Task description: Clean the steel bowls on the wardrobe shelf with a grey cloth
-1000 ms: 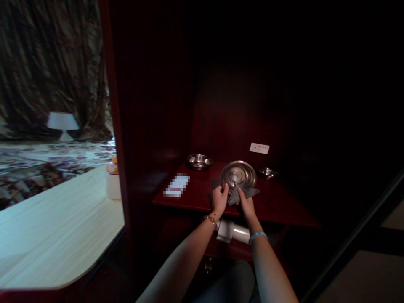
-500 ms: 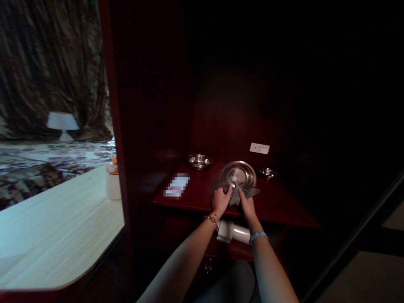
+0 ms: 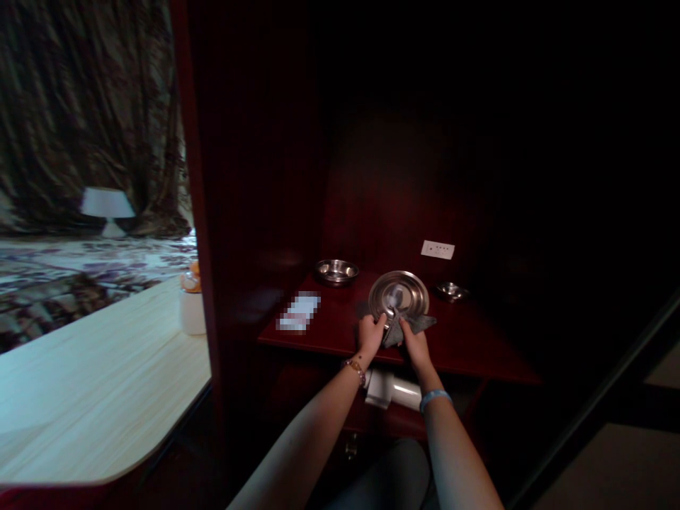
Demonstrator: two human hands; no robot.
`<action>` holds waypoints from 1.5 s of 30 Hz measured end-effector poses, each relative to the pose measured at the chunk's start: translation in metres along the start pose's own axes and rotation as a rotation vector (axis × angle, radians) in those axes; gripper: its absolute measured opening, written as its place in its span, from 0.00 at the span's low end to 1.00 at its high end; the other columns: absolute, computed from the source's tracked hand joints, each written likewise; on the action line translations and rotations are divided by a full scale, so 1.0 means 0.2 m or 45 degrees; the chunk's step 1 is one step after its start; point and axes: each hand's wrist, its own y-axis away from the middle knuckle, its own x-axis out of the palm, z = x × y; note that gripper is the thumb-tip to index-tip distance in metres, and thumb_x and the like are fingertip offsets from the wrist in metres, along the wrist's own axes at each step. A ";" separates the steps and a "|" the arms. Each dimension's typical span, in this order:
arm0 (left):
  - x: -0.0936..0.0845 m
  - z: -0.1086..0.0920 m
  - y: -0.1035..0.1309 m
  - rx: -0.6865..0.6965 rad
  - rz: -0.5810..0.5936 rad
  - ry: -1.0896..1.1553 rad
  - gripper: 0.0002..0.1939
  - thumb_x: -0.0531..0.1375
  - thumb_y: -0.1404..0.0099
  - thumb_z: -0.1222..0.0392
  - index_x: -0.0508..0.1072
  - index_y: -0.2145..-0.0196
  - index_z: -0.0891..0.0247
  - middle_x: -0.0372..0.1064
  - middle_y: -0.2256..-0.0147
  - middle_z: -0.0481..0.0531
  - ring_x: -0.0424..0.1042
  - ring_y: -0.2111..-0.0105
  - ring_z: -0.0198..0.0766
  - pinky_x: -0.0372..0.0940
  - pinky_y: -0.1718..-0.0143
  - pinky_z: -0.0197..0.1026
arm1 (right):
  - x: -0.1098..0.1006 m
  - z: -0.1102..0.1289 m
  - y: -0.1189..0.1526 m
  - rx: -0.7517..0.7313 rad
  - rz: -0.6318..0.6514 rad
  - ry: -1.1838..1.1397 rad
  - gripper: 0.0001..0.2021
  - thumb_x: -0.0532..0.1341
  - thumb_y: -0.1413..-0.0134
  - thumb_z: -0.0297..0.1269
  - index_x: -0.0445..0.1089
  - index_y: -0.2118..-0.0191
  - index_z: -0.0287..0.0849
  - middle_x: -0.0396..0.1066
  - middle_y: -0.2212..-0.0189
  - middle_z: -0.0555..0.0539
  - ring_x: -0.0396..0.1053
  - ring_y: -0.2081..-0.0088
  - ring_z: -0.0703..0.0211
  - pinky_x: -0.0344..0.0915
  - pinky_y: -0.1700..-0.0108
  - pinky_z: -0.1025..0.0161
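A round shiny metal plate [image 3: 406, 287] is tilted up above the dark red desk [image 3: 462, 347], its inside facing me. My left hand [image 3: 371, 335] is closed on the plate's lower left rim. At the lower right rim, my right hand [image 3: 415, 341] is closed on a grey cloth [image 3: 394, 333], which lies bunched against the plate between both hands, with one corner sticking out to the right. The fingers behind the plate and cloth are hidden.
A metal bowl [image 3: 336, 272] stands at the desk's back left, a smaller metal dish [image 3: 451, 291] at the right. A blurred white item [image 3: 299, 312] lies at left. White objects [image 3: 393, 391] sit on the shelf below. A pale table [image 3: 106, 382] is left of the partition.
The plate and my left hand have shifted slightly left and the plate has turned a little. More of its lower left rim shows beside the cloth.
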 end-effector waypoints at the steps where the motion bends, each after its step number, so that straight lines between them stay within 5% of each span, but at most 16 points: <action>1: 0.00 0.00 0.00 -0.011 -0.024 0.019 0.17 0.59 0.36 0.54 0.77 0.75 0.69 0.76 0.74 0.59 0.73 0.74 0.39 0.56 0.74 0.36 | 0.00 0.00 0.00 0.000 -0.001 0.000 0.28 0.67 0.60 0.60 0.74 0.62 0.38 0.75 0.74 0.47 0.69 0.76 0.58 0.64 0.76 0.63; 10: 0.00 0.02 0.00 -0.003 -0.142 0.173 0.11 0.60 0.38 0.55 0.76 0.67 0.67 0.78 0.67 0.59 0.75 0.68 0.40 0.63 0.67 0.36 | 0.01 0.01 0.00 -0.004 0.004 0.007 0.27 0.67 0.59 0.60 0.73 0.64 0.38 0.74 0.78 0.48 0.67 0.79 0.59 0.63 0.78 0.64; 45: -0.02 -0.01 0.02 0.052 -0.041 0.078 0.13 0.59 0.35 0.52 0.75 0.60 0.65 0.78 0.60 0.61 0.77 0.60 0.43 0.66 0.60 0.39 | 0.01 0.04 0.02 -0.008 -0.037 0.003 0.25 0.67 0.60 0.60 0.72 0.66 0.40 0.74 0.75 0.49 0.67 0.78 0.59 0.61 0.76 0.63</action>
